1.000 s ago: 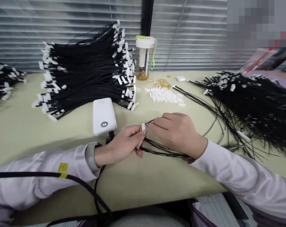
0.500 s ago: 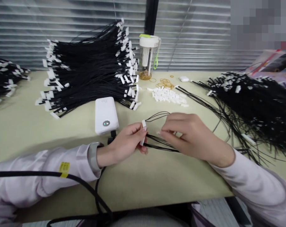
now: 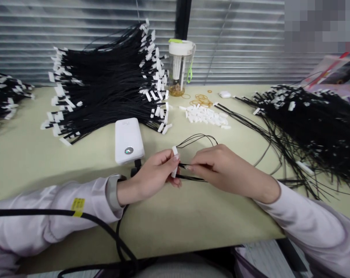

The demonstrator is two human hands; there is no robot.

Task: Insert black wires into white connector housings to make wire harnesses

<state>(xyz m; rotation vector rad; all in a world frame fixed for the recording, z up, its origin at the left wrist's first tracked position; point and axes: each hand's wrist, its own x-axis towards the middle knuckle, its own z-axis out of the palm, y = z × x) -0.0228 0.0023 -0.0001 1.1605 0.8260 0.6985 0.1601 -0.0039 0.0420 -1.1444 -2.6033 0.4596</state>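
Note:
My left hand (image 3: pixel 160 170) pinches a narrow white connector (image 3: pixel 174 151) between thumb and fingers, held upright above the table. Thin black wires (image 3: pixel 196 136) run out of the connector toward the right, one group looping up at its top end, others leaving lower down. Close beside it, my right hand (image 3: pixel 221 166) has thumb and forefinger closed on some of the black wires, a short way from the connector. Its fingers partly hide how many wires they grip. A pile of small white connectors (image 3: pixel 205 116) lies just beyond the hands.
A white power bank (image 3: pixel 129 139) with a black cable (image 3: pixel 102 226) stands by my left wrist. Bundles of finished-looking black wires (image 3: pixel 105 81) lie behind it, more loose wires (image 3: pixel 316 131) at right. A drink bottle (image 3: pixel 179 67) and rubber bands (image 3: pixel 202 100) stand near the blinds.
My right hand has moved left, closer to the connector, and its fingertips have closed on the wires. My left hand keeps holding the connector in nearly the same place.

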